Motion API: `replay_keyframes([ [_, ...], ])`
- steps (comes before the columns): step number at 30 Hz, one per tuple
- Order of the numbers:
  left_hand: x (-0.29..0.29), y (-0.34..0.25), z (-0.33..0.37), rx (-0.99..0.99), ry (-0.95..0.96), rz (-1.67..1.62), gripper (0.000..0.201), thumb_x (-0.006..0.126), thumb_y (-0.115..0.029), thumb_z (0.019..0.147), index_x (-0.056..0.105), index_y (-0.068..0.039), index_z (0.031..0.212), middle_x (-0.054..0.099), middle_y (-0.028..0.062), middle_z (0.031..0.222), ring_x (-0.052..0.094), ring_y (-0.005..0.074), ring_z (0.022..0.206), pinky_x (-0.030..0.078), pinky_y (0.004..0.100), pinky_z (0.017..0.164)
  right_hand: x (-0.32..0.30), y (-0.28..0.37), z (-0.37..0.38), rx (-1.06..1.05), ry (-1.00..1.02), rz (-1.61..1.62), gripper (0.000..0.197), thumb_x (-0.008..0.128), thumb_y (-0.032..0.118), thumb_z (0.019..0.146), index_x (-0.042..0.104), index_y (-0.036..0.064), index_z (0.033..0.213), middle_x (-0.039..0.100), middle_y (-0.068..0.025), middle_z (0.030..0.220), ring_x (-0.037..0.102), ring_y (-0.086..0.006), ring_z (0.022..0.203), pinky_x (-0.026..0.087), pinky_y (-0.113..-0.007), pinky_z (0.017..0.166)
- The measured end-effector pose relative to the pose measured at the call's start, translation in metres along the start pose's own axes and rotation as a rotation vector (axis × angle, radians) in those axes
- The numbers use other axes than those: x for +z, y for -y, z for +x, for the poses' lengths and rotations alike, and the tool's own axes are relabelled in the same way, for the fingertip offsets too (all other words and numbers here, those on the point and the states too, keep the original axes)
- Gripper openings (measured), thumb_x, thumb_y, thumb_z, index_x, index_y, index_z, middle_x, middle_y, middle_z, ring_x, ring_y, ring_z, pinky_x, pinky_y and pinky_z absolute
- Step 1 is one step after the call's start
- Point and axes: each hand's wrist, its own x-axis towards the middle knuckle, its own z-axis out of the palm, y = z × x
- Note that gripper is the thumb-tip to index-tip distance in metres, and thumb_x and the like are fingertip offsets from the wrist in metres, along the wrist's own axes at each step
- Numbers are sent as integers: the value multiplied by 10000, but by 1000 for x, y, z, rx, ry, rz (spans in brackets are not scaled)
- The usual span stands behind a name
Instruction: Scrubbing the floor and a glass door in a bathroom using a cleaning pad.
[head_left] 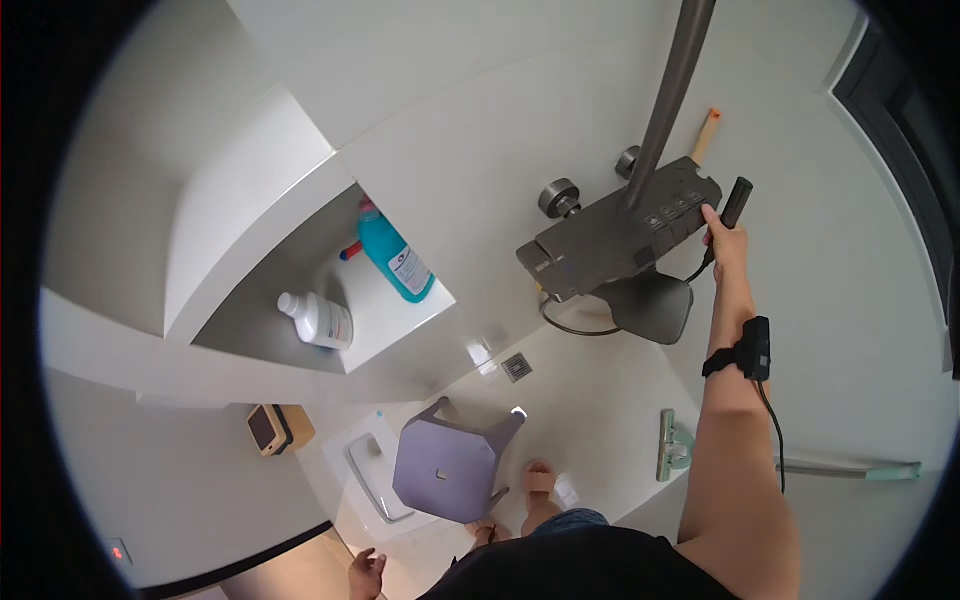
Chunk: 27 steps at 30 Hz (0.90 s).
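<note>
My right arm [735, 400] stretches up to a dark grey shower unit [600, 245] on the wall. At its right end, my right hand [728, 245] is closed around a black hand sprayer [738, 200]. The thumb lies against the edge of the unit by its buttons, and the other fingers are mostly hidden. A thin hose runs from the sprayer beside my wrist. Low at the left, my left hand [367, 575] hangs with loosely bent fingers apart and nothing in them. A black device [757, 347] is strapped to my right forearm.
A purple stool [445, 470] stands by my feet, next to a white squat pan [360, 475]. The wall niche holds a turquoise bottle [395, 255] and a white bottle [318, 320]. At the right lie a green mop head [675, 445] and pole [850, 470]. A drain [516, 367] is in the floor.
</note>
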Motion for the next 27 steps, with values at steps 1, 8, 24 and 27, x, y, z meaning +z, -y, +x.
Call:
replay_keyframes([
  [1,5,1,3,62,-71,-111,363,628,-193,830,544,43,1092,590,62,682,561,121,622,451,237,564,-2,-10,2,31,16,84,374,724,390,733,537,66,721,489,-9,574,467,-110,501,374,-254,490],
  [8,-2,1,-33,-1,-173,41,429,673,-258,782,560,-2,1107,643,134,776,618,192,694,499,308,637,-1,-25,-19,100,21,-82,411,526,511,849,523,106,777,409,32,555,370,-89,460,285,-241,424],
  [24,0,151,-81,-123,-137,-110,540,620,-435,773,565,-27,1123,639,184,900,617,313,858,482,363,780,-47,26,-361,-45,677,210,157,600,90,817,448,91,775,437,-14,665,410,-120,629,379,-278,628],
  [27,-12,216,-76,-194,-238,-165,538,604,-447,777,581,-12,1092,636,196,934,609,332,887,471,377,807,17,70,-433,-584,857,-404,188,655,79,780,483,35,720,455,2,633,407,-90,606,367,-237,562],
])
